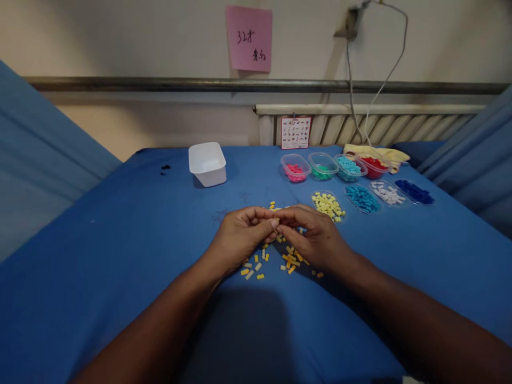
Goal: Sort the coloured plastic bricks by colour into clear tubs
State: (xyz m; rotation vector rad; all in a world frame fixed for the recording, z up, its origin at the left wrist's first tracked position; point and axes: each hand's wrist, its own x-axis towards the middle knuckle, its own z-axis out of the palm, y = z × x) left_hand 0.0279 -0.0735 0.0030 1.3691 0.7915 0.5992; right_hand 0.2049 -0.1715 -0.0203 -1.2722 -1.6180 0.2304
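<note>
- The left hand and right hand meet above the worktop, fingertips together, clamped on what looks like a small yellow piece; it is mostly hidden, so its long axis cannot be told.
- Loose orange bricks lie below and to the near side of the fingers, closer to the right hand, their long axes pointing mixed ways.
- Loose yellow bricks lie near and left, closer to the left hand.

My left hand and right hand touch above small yellow plastic bricks, a white rectangular plastic tub beyond them.
</note>
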